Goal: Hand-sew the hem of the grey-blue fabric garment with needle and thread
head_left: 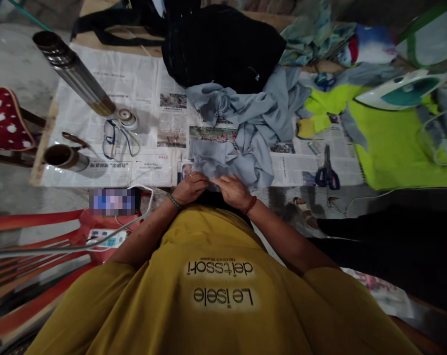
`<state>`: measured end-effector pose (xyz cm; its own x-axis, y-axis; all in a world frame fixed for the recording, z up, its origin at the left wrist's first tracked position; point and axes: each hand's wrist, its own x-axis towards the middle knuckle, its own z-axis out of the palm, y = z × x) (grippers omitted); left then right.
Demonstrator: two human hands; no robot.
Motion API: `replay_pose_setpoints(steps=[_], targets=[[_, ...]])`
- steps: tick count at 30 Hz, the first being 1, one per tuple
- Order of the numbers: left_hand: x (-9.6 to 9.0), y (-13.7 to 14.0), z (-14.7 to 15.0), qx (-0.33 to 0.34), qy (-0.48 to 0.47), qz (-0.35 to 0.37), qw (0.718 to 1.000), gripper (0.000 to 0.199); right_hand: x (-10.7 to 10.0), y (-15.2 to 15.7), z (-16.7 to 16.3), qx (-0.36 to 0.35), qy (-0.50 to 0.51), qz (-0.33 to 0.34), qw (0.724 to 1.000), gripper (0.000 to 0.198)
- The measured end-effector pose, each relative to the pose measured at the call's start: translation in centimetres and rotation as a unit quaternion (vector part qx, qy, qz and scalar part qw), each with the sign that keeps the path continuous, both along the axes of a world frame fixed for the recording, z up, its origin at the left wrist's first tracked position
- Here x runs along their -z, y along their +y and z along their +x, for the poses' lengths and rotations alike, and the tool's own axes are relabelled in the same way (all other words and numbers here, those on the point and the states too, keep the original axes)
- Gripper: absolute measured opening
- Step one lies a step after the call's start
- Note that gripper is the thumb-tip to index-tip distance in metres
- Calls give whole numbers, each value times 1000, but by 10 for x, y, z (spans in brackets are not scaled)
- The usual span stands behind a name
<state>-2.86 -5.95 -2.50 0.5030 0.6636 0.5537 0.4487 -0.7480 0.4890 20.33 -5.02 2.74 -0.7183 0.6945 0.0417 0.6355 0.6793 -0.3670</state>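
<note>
A crumpled grey cloth (pixel 253 148), apparently a garment, spreads over the newspaper-covered table down to its near edge. At that edge, my left hand (pixel 192 188) is closed with its fingertips pinched on the cloth's border. Close beside it, my right hand (pixel 235 191) also pinches the border, its index finger reaching toward the left fingertips. Anything small between the fingertips cannot be made out. To the right of the cloth lie dark-handled scissors (pixel 327 172) and a small spool-like item (pixel 314 148).
A steel thermos (pixel 77 74), its cap (pixel 127 118), glasses (pixel 112 140) and a mug (pixel 65 157) stand or lie at left. A black bag (pixel 223 47) sits behind the cloth. At right, an iron (pixel 401 91) rests on yellow-green fabric (pixel 401 148). Another person's dark-clothed leg (pixel 375 236) is nearby.
</note>
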Motion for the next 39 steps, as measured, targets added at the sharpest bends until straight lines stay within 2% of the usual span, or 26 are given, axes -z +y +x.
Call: replay_pose_setpoints(steps=[3,5,8,10,12,14,17,20,26,34,39], targets=[[-2,0,0,-4,6,-10,1000,21,-4,2,-9,65,71,-56,994,41],[-3,1,0,-2,0,-21,1000,21,-4,4,-16,134,136,-125,974,36],[-5,1,1,-4,-15,-23,1000,22,-5,11,-24,224,221,-284,906,18],[-5,0,2,-14,-17,-20,1000,22,-7,16,-27,252,249,-371,858,13],[-4,0,3,-24,-17,-17,999,23,-11,20,-29,260,246,-404,842,17],[-3,0,3,-30,-19,-17,999,24,-14,22,-31,267,221,-373,860,22],[-2,-1,5,-40,-17,-29,999,24,-16,24,-33,263,177,-276,908,25],[-6,-3,10,-53,-17,-21,998,23,-13,26,-33,242,155,-228,930,26],[-11,-10,22,-89,-27,-10,996,22,-7,30,-27,217,154,-229,936,27],[-9,-4,27,-127,-66,-64,988,22,-16,31,-24,204,136,-247,938,28],[-11,2,27,-149,-62,-124,979,24,-23,40,-20,186,123,-288,931,30]])
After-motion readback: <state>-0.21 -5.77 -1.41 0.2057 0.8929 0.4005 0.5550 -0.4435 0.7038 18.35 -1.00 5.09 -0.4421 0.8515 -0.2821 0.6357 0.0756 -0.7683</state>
